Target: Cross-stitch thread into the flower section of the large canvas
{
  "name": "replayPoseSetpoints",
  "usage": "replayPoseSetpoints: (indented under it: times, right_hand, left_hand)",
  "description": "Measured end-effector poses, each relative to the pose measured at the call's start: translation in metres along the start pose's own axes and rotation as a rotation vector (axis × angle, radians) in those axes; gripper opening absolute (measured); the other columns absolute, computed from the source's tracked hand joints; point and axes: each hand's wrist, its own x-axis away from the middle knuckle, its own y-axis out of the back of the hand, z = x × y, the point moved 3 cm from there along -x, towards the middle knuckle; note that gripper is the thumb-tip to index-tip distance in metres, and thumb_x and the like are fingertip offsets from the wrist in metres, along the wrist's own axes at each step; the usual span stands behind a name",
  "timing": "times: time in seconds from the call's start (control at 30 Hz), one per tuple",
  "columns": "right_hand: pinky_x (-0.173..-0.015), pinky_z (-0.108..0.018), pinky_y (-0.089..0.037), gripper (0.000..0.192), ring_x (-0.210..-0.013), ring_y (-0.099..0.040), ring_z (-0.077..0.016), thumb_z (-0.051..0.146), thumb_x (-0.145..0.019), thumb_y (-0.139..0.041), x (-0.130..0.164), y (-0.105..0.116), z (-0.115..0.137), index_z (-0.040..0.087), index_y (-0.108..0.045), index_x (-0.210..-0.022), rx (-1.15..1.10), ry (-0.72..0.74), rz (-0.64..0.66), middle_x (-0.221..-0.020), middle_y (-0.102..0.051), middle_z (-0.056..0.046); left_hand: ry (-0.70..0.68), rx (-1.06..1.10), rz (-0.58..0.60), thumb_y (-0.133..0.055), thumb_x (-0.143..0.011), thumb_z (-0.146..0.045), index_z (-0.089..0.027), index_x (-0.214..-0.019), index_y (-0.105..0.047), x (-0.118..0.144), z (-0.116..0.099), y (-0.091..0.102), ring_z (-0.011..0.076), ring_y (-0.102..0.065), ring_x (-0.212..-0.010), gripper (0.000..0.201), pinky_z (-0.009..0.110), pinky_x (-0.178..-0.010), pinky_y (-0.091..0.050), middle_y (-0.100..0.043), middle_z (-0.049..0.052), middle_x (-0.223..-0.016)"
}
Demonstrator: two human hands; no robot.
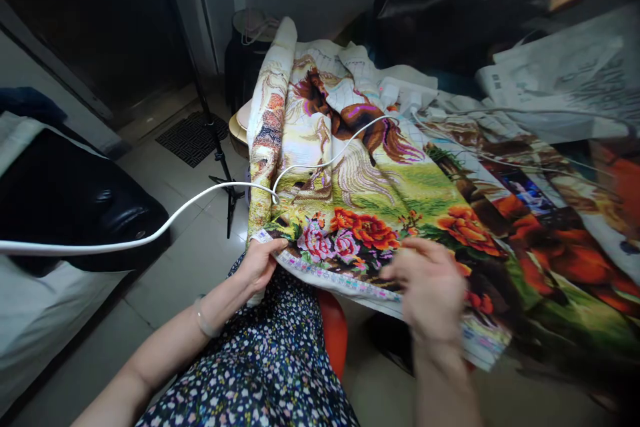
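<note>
A large cross-stitch cloth (pixel 310 147), worked with horses and flowers, spreads across the surface before me and over my lap. Its left side is rolled into a thick tube (pixel 270 127). My left hand (pixel 260 263) pinches the near edge beside the roll, thumb on top. Over the orange and pink flowers hovers my right hand (pixel 430 280), smeared by motion, its fingers curled together. Whatever it may hold is too blurred to make out. Along the near edge runs a printed strip of coloured symbols (pixel 340 278).
A white cable (pixel 200 197) crosses in front of me and over the cloth to a power strip (pixel 400 90). A black tripod stand (pixel 219 154) is on the floor at left, near a black padded seat (pixel 85 194). White plastic bags (pixel 560 74) lie at back right.
</note>
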Motion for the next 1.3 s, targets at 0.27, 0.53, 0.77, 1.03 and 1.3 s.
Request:
replayPoseSetpoints:
  times: [0.27,0.53,0.77,1.03,1.3]
  right_hand:
    - [-0.046,-0.022,-0.039,0.024,-0.049,-0.053,-0.0117,0.024,-0.086,-0.049,0.010,-0.101,0.000,0.017,-0.071,-0.093,0.164,0.129,0.458,-0.060,-0.063,-0.001]
    - [-0.056,-0.024,-0.047,0.026,-0.058,-0.063,-0.0148,0.020,-0.086,-0.049,0.011,-0.103,-0.004,0.017,-0.073,-0.094,0.238,0.160,0.465,-0.073,-0.072,-0.003]
    - [-0.056,-0.025,-0.047,0.026,-0.055,-0.063,-0.0146,0.018,-0.086,-0.049,0.009,-0.104,0.002,0.018,-0.073,-0.092,0.283,0.197,0.474,-0.072,-0.073,-0.003]
    - [-0.061,-0.026,-0.045,0.024,-0.061,-0.065,-0.0177,0.017,-0.089,-0.047,0.012,-0.110,0.004,0.017,-0.070,-0.093,0.482,0.287,0.458,-0.074,-0.072,-0.005]
    - [-0.072,-0.030,-0.049,0.019,-0.079,-0.063,-0.0196,0.017,-0.088,-0.051,0.008,-0.105,0.000,0.018,-0.070,-0.091,0.394,0.311,0.450,-0.086,-0.067,-0.008]
  left_hand:
    - [0.019,-0.011,0.026,-0.078,-0.054,-0.011,-0.014,-0.102,-0.068,0.004,-0.001,-0.002,0.0214,-0.068,-0.080,0.049,0.036,-0.085,-0.049,-0.074,0.004,-0.084]
    - [0.010,0.010,0.020,-0.077,-0.055,-0.009,-0.014,-0.102,-0.068,0.001,0.002,0.002,0.0166,-0.065,-0.069,0.049,0.031,-0.075,-0.049,-0.072,0.002,-0.077]
    - [0.003,-0.003,0.019,-0.079,-0.054,-0.011,-0.015,-0.104,-0.068,-0.001,0.003,0.004,0.0165,-0.065,-0.070,0.052,0.030,-0.076,-0.048,-0.072,0.002,-0.079]
    - [0.020,0.023,0.013,-0.079,-0.054,-0.009,-0.014,-0.101,-0.069,0.000,0.008,0.003,0.0156,-0.065,-0.069,0.049,0.029,-0.074,-0.050,-0.073,0.002,-0.077]
    - [-0.003,0.090,-0.036,-0.079,-0.058,-0.013,-0.012,-0.094,-0.069,0.000,0.004,0.000,0.0153,-0.066,-0.071,0.038,0.028,-0.074,-0.051,-0.073,0.003,-0.082]
